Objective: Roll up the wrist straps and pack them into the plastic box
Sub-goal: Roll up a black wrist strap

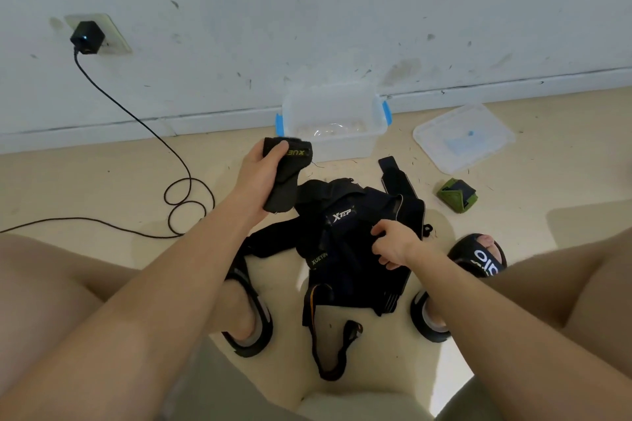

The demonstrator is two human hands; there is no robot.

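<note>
A black charger [87, 37] sits in a wall socket [113, 34] at the upper left. Its black cable [164, 143] hangs down the white wall [342, 10] and makes loops on the beige floor [85, 188]. The person wears black slippers: one [251, 321] at the lower centre, another [478, 258] on the right with white letters.
</note>
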